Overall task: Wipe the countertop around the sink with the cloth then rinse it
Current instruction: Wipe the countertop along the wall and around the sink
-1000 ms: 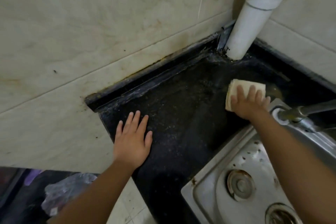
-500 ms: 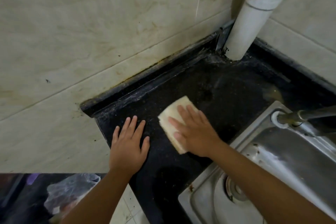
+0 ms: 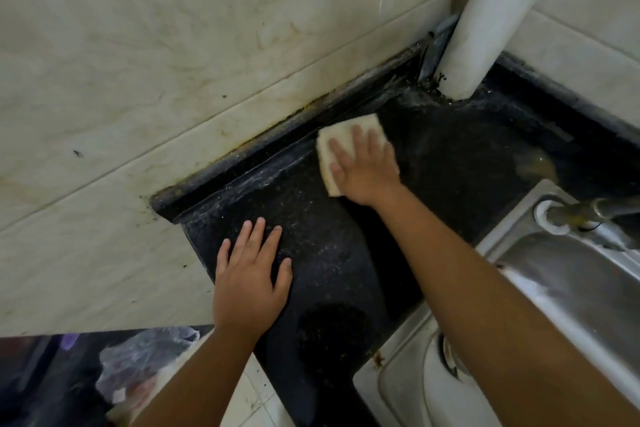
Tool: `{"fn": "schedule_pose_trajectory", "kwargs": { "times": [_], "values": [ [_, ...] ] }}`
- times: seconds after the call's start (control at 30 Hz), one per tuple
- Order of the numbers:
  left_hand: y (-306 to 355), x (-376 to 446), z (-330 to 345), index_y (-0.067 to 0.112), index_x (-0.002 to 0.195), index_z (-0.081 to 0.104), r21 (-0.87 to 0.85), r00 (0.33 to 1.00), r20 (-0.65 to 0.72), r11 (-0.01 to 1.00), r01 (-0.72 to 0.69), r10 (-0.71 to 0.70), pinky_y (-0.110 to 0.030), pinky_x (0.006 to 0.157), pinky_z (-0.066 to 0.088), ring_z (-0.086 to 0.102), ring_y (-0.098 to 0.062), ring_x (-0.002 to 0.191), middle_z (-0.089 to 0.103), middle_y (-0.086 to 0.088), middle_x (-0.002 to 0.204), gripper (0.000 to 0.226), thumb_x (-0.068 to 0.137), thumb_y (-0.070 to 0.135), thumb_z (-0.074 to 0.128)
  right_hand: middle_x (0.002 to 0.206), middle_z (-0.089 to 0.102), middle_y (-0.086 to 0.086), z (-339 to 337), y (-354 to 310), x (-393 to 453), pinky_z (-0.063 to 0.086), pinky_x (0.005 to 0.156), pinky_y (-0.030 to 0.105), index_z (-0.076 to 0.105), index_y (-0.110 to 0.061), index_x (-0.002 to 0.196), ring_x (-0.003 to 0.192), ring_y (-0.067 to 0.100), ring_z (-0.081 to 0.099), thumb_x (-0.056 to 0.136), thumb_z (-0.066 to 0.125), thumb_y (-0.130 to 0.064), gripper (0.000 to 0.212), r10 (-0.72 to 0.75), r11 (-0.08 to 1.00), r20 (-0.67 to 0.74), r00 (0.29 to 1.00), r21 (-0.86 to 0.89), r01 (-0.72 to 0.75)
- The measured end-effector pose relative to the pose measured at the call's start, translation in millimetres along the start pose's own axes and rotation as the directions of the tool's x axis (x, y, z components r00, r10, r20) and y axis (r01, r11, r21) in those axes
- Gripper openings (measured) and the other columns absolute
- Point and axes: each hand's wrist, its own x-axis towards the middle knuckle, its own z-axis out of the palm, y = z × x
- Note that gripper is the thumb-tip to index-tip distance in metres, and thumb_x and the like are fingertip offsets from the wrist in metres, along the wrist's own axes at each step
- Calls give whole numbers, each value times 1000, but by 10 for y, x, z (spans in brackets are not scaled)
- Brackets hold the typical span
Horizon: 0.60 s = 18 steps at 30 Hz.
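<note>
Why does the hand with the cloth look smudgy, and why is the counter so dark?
Head view: the right hand and cloth are blurred, most likely from moving; the left hand looks sharp. The black countertop sits in dim light, while the steel sink catches a pale shine.

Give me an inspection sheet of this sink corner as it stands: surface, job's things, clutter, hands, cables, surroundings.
Surface: black speckled countertop, streaked with pale smears along the back edge, a brownish wet patch near the tap.
Job's things: folded pale cloth lying flat on the countertop by the back wall; steel sink at the right, its tap showing no running water.
Clutter: dark grime around the foot of the white pipe.
Hands: right hand presses flat on the cloth, fingers straight; left hand rests flat on the countertop, holding nothing.
Cables: nothing seen.
Surroundings: stained tiled wall; crumpled plastic bag below the counter's end.
</note>
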Motion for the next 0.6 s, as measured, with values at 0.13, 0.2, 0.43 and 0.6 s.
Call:
{"fn": "schedule_pose_trajectory", "kwargs": {
  "times": [0.13,0.2,0.43,0.6],
  "values": [
    [6,-6,-12,7,116,63,2,1000,-4,1000,-6,6,-53,94,30,54,-35,116,59,-18,123,52,84,36,34,158,1,8,313,-152,-687,5,115,47,16,-36,146,144,31,0,88,5,-51,62,-309,945,21,951,-107,310],
    [9,-7,0,7,116,63,2,1000,-9,1000,3,-3,-52,95,30,54,-35,116,59,-17,123,52,84,37,34,148,36,9,466,149,-1013,28,109,45,37,-35,138,137,32,28,90,8,-50,58,-405,903,-52,913,-179,391],
    [10,7,12,9,114,65,-28,999,-41,999,16,-18,-37,100,21,56,-33,114,61,-15,122,51,83,37,35,158,-3,3,114,862,-766,12,114,46,-8,-33,146,145,27,3,84,-9,-58,67,47,990,-22,999,-135,-50],
    [-15,1,26,9,115,64,-48,999,-34,999,10,-12,-37,99,19,54,-35,116,59,-16,123,51,84,36,36,156,-17,6,-20,209,-191,-6,114,47,-2,-36,147,143,29,-15,99,15,-43,51,119,993,-25,993,32,-118]
  ]
}}
